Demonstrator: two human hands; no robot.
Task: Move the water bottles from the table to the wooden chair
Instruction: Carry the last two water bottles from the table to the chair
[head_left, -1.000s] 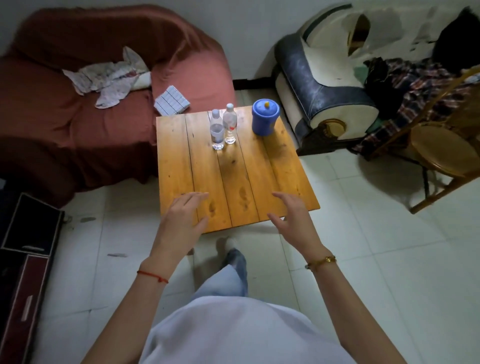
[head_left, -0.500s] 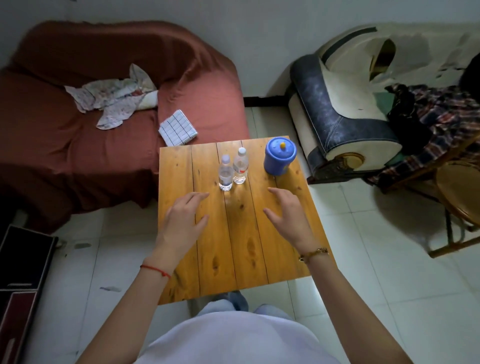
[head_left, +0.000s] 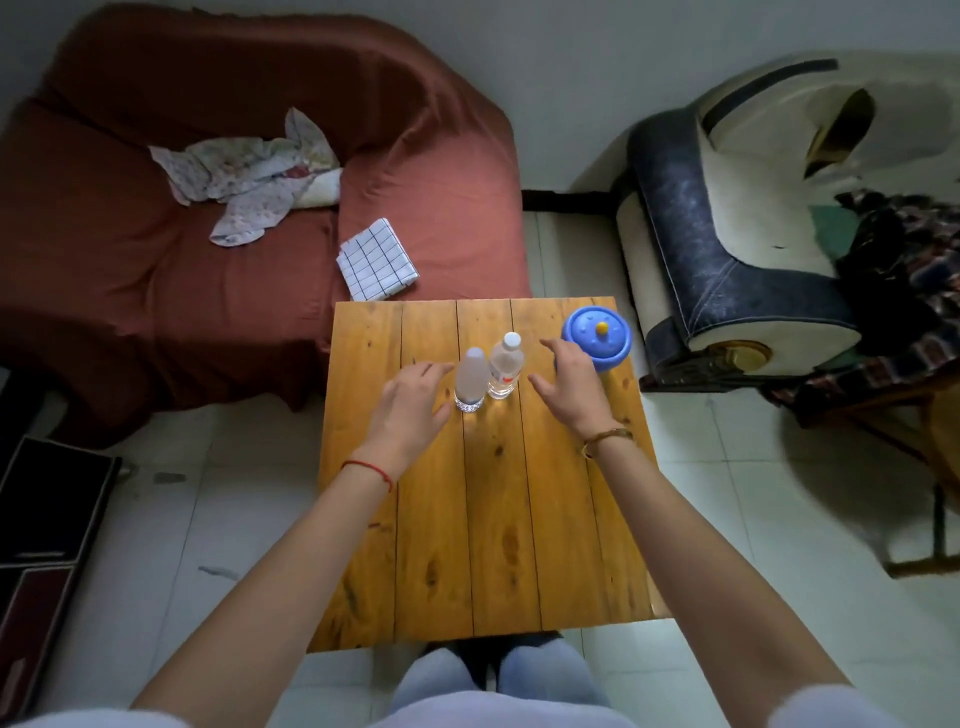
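Note:
Two small clear water bottles stand upright and side by side on the wooden table (head_left: 561, 545): the left bottle (head_left: 470, 382) and the right bottle (head_left: 503, 366) with a white cap and a red label. My left hand (head_left: 410, 408) hovers open just left of the left bottle, fingertips close to it. Open as well, my right hand (head_left: 569, 387) is just right of the right bottle. Neither hand holds anything. The wooden chair (head_left: 930, 467) shows only partly at the right edge.
A blue lidded container (head_left: 597, 338) stands on the table right behind my right hand. A red-covered sofa (head_left: 156, 270) with cloths lies to the left, a dark-and-cream armchair (head_left: 727, 249) with plaid clothing to the right. Dark boxes (head_left: 47, 519) sit on the floor at left.
I have stepped closer, so the table fills more of the view. Both hands have reached forward over the table and now flank the two bottles.

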